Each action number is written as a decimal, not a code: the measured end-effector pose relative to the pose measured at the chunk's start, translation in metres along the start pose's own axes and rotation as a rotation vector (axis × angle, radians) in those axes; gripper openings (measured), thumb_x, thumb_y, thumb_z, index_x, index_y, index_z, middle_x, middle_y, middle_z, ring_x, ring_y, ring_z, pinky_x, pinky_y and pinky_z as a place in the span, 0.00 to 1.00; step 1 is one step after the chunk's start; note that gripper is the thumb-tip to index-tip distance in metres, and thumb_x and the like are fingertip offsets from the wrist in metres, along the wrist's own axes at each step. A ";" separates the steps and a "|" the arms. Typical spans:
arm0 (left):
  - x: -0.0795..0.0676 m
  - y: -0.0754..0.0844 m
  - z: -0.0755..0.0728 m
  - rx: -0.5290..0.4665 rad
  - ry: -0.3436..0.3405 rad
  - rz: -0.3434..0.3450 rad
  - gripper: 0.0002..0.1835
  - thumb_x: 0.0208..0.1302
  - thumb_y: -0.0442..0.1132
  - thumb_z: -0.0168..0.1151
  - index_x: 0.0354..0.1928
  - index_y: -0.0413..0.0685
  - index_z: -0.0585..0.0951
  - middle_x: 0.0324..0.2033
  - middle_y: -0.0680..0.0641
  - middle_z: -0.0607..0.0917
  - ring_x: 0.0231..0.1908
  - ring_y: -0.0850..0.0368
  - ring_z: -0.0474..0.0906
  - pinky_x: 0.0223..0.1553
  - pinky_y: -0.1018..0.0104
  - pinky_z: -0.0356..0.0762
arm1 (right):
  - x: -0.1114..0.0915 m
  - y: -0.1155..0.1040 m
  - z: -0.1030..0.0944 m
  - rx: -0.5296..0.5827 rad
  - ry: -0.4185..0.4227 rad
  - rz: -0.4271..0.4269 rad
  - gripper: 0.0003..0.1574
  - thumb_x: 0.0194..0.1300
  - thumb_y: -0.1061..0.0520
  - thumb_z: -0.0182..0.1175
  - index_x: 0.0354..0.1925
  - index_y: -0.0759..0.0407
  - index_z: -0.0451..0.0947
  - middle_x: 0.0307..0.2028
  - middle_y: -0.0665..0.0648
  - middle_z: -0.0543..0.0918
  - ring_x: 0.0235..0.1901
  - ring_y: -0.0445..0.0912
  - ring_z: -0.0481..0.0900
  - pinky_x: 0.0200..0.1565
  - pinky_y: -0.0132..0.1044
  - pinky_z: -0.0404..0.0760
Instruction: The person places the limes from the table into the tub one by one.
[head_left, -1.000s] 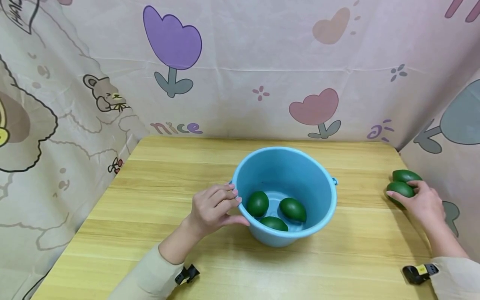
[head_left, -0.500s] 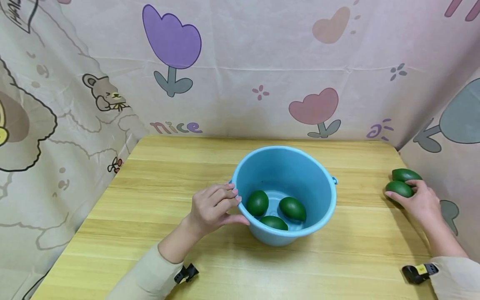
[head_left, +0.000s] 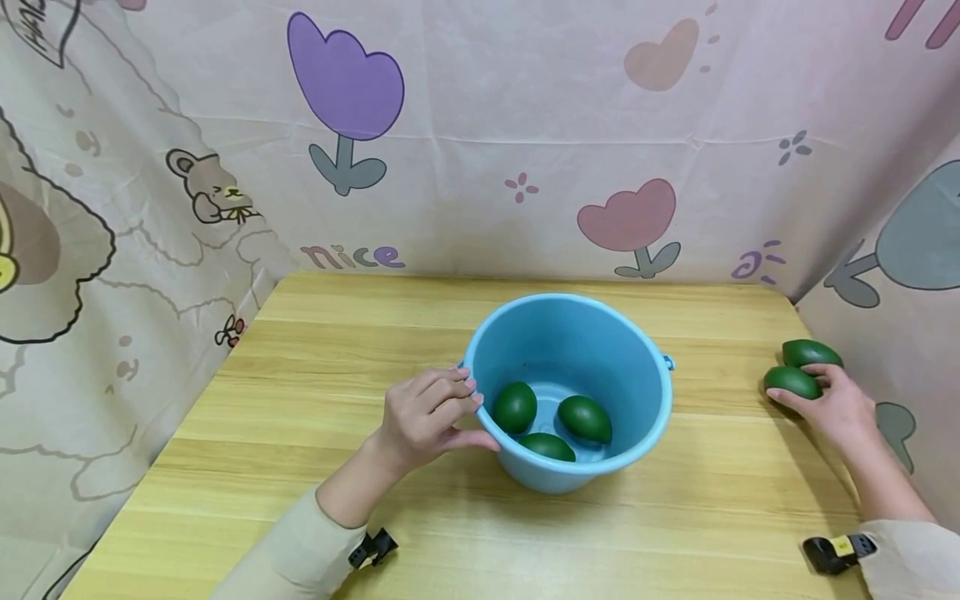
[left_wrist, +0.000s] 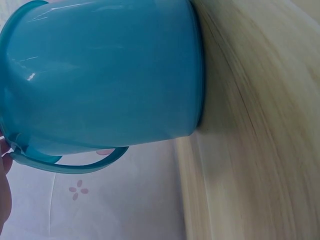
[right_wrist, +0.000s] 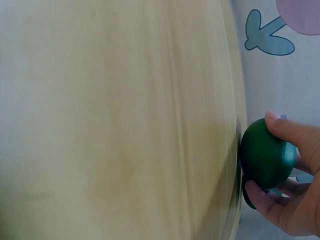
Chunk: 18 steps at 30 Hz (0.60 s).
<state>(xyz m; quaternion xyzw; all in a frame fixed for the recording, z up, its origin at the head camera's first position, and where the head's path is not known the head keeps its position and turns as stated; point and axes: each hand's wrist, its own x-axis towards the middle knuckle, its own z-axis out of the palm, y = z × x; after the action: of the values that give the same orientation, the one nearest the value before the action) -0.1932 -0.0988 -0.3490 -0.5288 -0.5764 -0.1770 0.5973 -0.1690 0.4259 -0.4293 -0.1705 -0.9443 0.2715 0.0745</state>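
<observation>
A light blue bucket (head_left: 652,433) stands upright on the wooden table, its mouth towards the head camera. My left hand (head_left: 423,417) grips its left rim, fingers over the edge and thumb along the outside. Inside, on the bottom, lie three smooth green oval fruits, one of them a fruit (head_left: 585,418) on the right. At the table's right side my right hand (head_left: 843,408) holds another green oval fruit (right_wrist: 267,155) between thumb and fingers, low over the tabletop. Just behind it lies one more green oval fruit (head_left: 812,352), partly hidden by the hand in the right wrist view.
The wooden table (head_left: 300,358) meets a printed cloth backdrop (head_left: 480,100) at the back and sides. The bucket's handle (left_wrist: 75,166) hangs at its far side in the left wrist view. Small black devices (head_left: 372,548) sit at both cuffs.
My right hand has shifted slightly left with the fruit it holds. The left hand, the bucket and the fruits in it have stayed put.
</observation>
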 end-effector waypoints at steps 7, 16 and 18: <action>-0.001 0.000 0.000 -0.002 -0.003 -0.001 0.29 0.53 0.65 0.61 0.23 0.43 0.81 0.24 0.48 0.84 0.27 0.54 0.83 0.32 0.63 0.86 | -0.002 -0.003 0.000 0.007 0.007 -0.023 0.50 0.61 0.38 0.61 0.62 0.73 0.55 0.52 0.84 0.65 0.48 0.74 0.63 0.42 0.65 0.67; -0.002 0.000 0.001 -0.007 -0.002 0.002 0.29 0.52 0.65 0.62 0.24 0.43 0.82 0.24 0.48 0.84 0.27 0.54 0.83 0.32 0.62 0.86 | -0.003 -0.004 0.001 0.018 0.001 -0.029 0.50 0.62 0.39 0.60 0.63 0.74 0.54 0.53 0.85 0.63 0.48 0.75 0.62 0.42 0.66 0.64; -0.002 0.000 0.001 -0.009 -0.001 0.001 0.29 0.52 0.65 0.62 0.24 0.43 0.82 0.24 0.48 0.84 0.27 0.54 0.83 0.32 0.62 0.86 | -0.003 -0.005 0.001 0.019 0.002 -0.042 0.49 0.62 0.39 0.60 0.62 0.75 0.54 0.52 0.85 0.64 0.48 0.75 0.62 0.43 0.66 0.62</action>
<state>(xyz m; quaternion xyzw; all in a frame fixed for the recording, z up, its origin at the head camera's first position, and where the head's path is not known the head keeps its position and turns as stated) -0.1944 -0.0990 -0.3503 -0.5318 -0.5756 -0.1788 0.5948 -0.1679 0.4203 -0.4280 -0.1502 -0.9450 0.2786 0.0828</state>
